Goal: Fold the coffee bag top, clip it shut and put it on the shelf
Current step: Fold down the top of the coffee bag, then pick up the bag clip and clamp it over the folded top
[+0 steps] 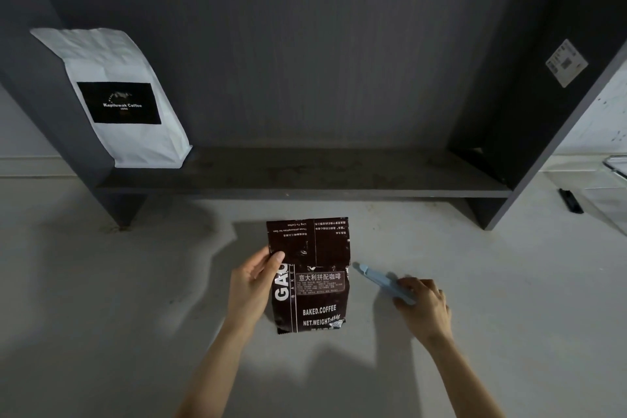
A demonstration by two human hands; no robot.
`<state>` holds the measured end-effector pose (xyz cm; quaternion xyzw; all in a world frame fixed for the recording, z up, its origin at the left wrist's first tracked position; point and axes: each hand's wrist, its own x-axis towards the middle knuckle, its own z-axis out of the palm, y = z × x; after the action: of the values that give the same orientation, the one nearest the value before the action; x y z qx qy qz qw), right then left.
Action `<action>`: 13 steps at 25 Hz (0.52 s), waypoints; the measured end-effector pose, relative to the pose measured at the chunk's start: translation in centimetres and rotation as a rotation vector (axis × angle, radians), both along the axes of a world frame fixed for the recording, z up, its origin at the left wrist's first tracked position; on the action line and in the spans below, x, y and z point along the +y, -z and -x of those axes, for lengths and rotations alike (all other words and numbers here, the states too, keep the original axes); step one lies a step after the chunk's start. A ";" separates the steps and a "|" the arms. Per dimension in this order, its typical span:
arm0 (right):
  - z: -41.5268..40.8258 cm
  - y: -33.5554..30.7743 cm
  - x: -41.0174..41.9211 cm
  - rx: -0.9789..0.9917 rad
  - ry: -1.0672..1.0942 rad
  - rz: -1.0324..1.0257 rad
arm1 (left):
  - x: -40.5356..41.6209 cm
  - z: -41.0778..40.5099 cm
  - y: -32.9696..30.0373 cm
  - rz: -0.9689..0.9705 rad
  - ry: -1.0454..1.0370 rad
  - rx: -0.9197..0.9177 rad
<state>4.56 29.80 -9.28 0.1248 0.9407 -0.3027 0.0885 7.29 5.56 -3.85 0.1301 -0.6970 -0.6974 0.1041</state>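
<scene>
The left hand (252, 285) pinches the glossy, slippery-looking dark foil coffee bag (310, 282) at its folded top, while at three o'clock the right hand (422, 304) closes on the pale blue plastic clip (381, 280).

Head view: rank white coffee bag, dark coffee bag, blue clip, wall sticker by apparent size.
1. white coffee bag
2. dark coffee bag, though it lies nearer the camera
3. blue clip and wall sticker: similar, clip partly hidden, not ranked
</scene>
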 end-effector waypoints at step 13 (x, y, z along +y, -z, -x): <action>1.4 0.3 -0.8 0.014 0.007 0.007 | -0.5 8.1 -1.0 -0.156 -0.124 -0.176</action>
<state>3.17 29.03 -9.55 0.1255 0.9398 -0.3072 0.0812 -0.78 5.05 -2.87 0.2412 -0.6377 -0.7277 0.0748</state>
